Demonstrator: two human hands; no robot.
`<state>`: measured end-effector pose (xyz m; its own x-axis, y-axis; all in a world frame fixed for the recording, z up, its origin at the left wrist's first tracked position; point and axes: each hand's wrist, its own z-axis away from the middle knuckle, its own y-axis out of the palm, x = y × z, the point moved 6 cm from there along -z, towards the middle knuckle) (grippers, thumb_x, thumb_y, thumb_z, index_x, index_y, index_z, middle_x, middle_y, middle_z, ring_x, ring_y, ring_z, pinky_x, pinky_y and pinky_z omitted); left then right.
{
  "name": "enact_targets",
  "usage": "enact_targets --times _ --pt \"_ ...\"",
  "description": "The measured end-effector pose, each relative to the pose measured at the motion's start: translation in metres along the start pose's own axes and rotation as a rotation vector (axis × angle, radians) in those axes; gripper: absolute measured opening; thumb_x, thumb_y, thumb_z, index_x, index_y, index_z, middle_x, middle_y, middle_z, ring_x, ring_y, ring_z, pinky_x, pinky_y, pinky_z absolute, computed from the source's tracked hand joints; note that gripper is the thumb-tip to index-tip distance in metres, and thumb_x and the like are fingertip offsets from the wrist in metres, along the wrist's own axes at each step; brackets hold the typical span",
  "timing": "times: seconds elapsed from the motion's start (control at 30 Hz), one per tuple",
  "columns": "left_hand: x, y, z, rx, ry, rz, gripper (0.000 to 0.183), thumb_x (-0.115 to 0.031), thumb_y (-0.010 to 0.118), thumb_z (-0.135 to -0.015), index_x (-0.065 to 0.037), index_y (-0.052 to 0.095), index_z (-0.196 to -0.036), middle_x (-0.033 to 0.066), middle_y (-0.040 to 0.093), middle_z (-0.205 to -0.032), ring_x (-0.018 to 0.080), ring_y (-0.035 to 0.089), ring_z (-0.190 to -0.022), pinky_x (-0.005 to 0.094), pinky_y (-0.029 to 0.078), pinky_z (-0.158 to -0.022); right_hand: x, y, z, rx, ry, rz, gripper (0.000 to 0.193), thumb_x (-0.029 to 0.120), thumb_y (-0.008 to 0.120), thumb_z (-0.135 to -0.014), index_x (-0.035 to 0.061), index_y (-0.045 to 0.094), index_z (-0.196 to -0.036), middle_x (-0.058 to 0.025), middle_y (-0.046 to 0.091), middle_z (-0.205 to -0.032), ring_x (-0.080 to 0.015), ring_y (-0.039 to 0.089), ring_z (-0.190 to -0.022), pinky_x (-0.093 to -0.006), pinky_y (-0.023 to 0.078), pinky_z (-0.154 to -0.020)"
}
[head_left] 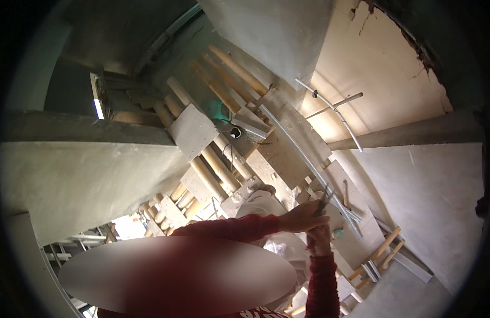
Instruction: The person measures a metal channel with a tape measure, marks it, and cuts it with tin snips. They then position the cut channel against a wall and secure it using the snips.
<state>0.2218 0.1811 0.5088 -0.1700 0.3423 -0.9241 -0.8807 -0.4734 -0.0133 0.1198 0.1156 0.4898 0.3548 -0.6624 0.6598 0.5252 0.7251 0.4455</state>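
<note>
My left hand (299,217) reaches across from the left with its fingers closed around a dark, narrow metal tool (324,200), which looks like pliers or snips and points up and away. Just below it, my right hand (320,237) is raised close against the left, its fingers curled; whatever it grips is hidden. Beyond the hands a long thin metal channel (292,137) lies slanting across the boards, its near end close to more metal strips (353,216). A short wooden handle (345,192) rests on the board to the right of the hands.
I stand over wooden boards (287,140) laid on thick round poles (219,172), with gaps between them. A teal object (219,111) sits farther off. A bent pipe (329,108) leans by the right wall (420,196). Poles and metal profiles (412,266) lie at lower right.
</note>
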Motion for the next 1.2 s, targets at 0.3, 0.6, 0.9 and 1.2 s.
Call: enact_targets --times 0.3,0.6,0.9,1.2 --pt "-0.077 -0.007 0.143 -0.179 -0.111 0.129 0.045 -0.043 0.055 -0.097 -0.002 0.056 -0.114 0.0137 0.065 -0.099 0.0208 0.063 -0.093 0.0384 0.049 -0.084 0.057 0.111 0.119 0.406 0.165 0.313 0.039 0.03 0.07 -0.087 0.0053 0.056 -0.114 0.0 0.053 -0.09 -0.0047 0.051 -0.06 -0.0193 0.044 -0.044" --pt "-0.187 -0.125 0.199 -0.37 0.037 -0.273 0.053 -0.044 0.064 -0.094 -0.003 0.059 -0.127 0.0165 0.06 -0.129 0.0303 0.056 -0.122 0.0395 0.043 -0.103 0.166 0.149 0.182 0.343 -0.154 0.384 0.031 0.024 0.065 -0.095 0.0016 0.056 -0.114 -0.0057 0.061 -0.087 -0.0142 0.06 -0.074 -0.0304 0.052 -0.067" --pt "-0.494 -0.469 0.156 -0.955 0.808 -0.924 0.07 -0.032 0.077 -0.082 0.003 0.046 -0.133 0.0243 0.052 -0.13 0.0392 0.051 -0.121 0.0448 0.041 -0.105 0.318 0.23 0.199 0.193 -0.276 0.271 0.039 0.024 0.062 -0.095 0.0003 0.052 -0.124 -0.006 0.062 -0.095 -0.0148 0.063 -0.077 -0.0298 0.053 -0.067" --pt "-0.773 -0.601 0.006 -1.121 1.167 -1.075 0.096 -0.053 0.069 -0.083 0.0 0.025 -0.15 0.0291 0.02 -0.154 0.0451 0.019 -0.144 0.057 0.02 -0.116 0.435 0.467 0.14 0.191 -0.322 0.386 0.041 0.029 0.056 -0.099 -0.0032 0.051 -0.124 -0.0132 0.064 -0.103 -0.0208 0.067 -0.087 -0.0321 0.055 -0.079"
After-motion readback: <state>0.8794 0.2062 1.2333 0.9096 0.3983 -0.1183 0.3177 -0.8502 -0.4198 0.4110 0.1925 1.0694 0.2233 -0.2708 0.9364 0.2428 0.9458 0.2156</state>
